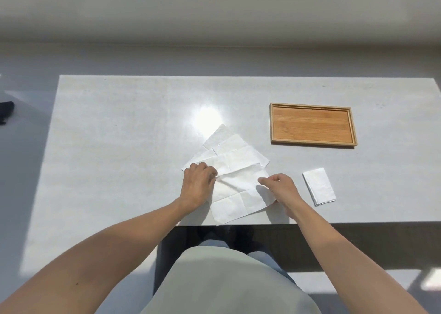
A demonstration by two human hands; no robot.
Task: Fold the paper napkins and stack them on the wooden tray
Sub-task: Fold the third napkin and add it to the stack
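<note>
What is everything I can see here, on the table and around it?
table: one, pale grey, fills the middle of the view
wooden tray: one, light brown, far right of the table, nothing on it
folded napkin: one, white, on the table nearer than the tray
unfolded napkins: several overlapping, exact count unclear, white, centre near the front edge
dark object: one, black, at the left edge, off the table, cannot tell what
left hand: pinching the nearest napkin
right hand: pinching the same napkin

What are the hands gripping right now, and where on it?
Both hold the top unfolded napkin: left hand pinches its left edge, right hand its right edge. It lies on the table.
</note>
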